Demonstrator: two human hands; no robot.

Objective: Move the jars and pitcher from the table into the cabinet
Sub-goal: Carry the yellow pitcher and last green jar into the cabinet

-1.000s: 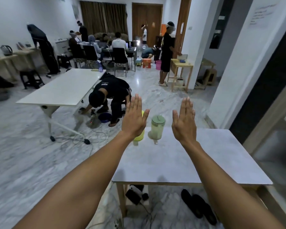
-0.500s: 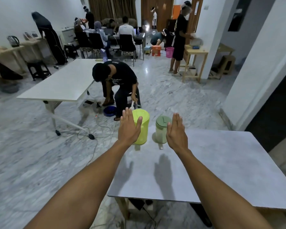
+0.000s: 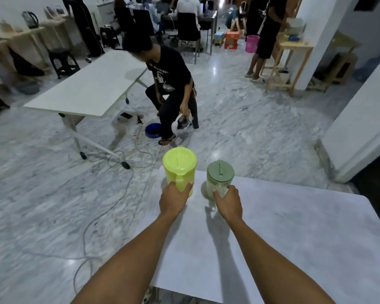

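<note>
Two grips at the table (image 3: 294,227) corner
Fingers of the left hand (image 3: 173,199) wrap the handle of the yellow pitcher (image 3: 180,165); the right hand (image 3: 228,202) clasps the green-lidded jar (image 3: 220,174) — firm both holds, then lift straight, kept level.

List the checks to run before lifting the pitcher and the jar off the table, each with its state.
1. Left hand grips the pitcher: ok.
2. Right hand grips the jar: ok.
3. Both stand upright on the table: ok.
4. Pitcher lid and jar lid on: ok; tightness cannot tell.
5. Cabinet in sight: not ok, it is out of view.
6. How full they are: cannot tell.
</note>
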